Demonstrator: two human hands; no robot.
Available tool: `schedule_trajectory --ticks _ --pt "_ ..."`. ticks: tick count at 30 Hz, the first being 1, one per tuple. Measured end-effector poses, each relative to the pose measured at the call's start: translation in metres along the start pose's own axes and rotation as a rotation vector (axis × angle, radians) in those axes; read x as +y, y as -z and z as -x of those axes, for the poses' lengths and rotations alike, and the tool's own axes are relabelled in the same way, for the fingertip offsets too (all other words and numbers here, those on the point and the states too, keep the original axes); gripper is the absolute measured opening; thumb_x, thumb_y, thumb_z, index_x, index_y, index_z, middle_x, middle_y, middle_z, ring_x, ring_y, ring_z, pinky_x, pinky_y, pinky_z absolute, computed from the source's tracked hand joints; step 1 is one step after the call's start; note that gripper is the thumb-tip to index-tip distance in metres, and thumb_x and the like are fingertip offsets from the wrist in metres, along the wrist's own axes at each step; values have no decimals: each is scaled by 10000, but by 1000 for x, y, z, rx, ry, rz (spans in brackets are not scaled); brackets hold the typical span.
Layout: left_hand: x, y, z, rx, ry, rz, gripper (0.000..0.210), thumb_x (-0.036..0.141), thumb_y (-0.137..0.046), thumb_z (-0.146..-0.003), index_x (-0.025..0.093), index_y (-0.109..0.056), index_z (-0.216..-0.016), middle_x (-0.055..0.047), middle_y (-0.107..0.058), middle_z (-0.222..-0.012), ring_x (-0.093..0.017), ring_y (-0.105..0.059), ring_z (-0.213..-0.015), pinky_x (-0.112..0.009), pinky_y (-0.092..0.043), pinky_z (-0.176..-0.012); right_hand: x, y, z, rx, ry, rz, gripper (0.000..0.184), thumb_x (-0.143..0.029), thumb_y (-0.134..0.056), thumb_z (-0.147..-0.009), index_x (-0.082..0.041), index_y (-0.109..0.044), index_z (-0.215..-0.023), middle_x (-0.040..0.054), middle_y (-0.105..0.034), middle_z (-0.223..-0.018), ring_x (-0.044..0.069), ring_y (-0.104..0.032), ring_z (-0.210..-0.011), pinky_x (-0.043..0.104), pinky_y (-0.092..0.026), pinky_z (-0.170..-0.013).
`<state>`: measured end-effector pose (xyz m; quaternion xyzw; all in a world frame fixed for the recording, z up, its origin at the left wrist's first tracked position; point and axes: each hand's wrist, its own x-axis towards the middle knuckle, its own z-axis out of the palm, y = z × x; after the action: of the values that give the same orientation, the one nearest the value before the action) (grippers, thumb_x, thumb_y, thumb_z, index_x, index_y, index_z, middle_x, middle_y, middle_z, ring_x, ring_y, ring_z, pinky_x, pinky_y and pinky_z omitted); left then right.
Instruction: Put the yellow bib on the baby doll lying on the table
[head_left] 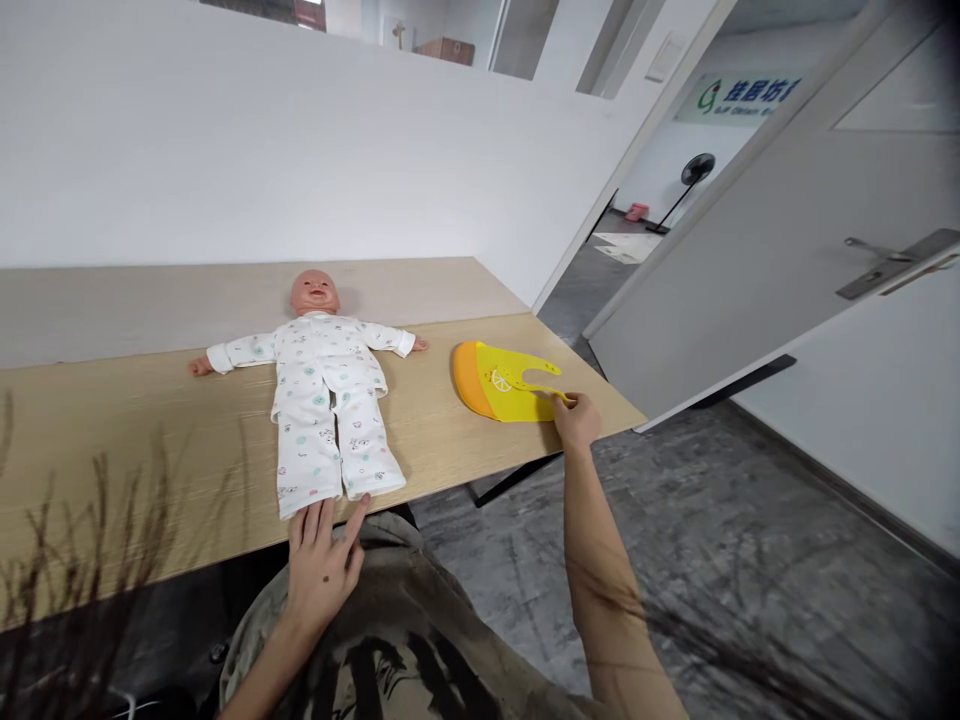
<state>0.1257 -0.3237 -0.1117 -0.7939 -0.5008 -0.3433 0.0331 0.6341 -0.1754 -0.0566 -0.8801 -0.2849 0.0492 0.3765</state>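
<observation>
A baby doll [330, 345] in a white patterned top and trousers lies face up on the wooden table [442, 450], its arms spread wide. At the trouser cuffs by the table's front edge rests my left hand [324, 560], fingers stretched out and apart. To the doll's right lies a yellow silicone bib [517, 405] with an orange pocket and a white citrus-slice print. My right hand [577, 420] pinches one end of the bib's neck strap near the table's right end.
A white wall [225, 150] with a window stands behind the table. On the right a grey door [787, 230] is ajar, and a black standing fan [697, 168] shows through the doorway. Dark blurred strands cross the lower corners of the view.
</observation>
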Motion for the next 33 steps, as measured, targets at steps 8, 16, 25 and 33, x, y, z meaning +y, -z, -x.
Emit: schedule_trajectory --ticks 8,16,25,33 --pt "24 18 -24 -53 -126 -374 477 175 -670 -932 214 -863 -1367 -208 -803 -1182 -424 -730 -1134 -589 -562 -1022 -2 2 7 -31 34 150 430 -334 -624 -996 -107 -804 -1313 217 -804 -1266 352 -738 -1124 418 -556 -980" --pt "22 16 -19 -19 -156 -399 419 184 -687 -902 137 -869 -1277 -196 -819 -1176 -394 -746 -1093 -557 -581 -1042 0 2 8 -36 45 161 445 -329 -601 -1006 -97 -803 -1327 221 -797 -1240 358 -738 -1129 430 -561 -994" --pt "20 9 -5 12 -103 -319 656 218 -683 -918 221 -739 -1572 -182 -826 -1292 -437 -760 -1188 -611 -581 -1076 4 -2 6 -3 42 84 399 -315 -609 -939 -109 -806 -1219 206 -783 -1111 359 -701 -1066 486 -545 -1026" --pt "24 8 1 67 -79 -248 786 183 -617 -969 181 -511 -1748 -170 -800 -1408 -384 -766 -1267 -573 -447 -1300 6 -1 5 -1 36 -11 458 -338 -609 -867 -128 -736 -1254 201 -767 -1154 357 -704 -1077 524 -570 -1050"
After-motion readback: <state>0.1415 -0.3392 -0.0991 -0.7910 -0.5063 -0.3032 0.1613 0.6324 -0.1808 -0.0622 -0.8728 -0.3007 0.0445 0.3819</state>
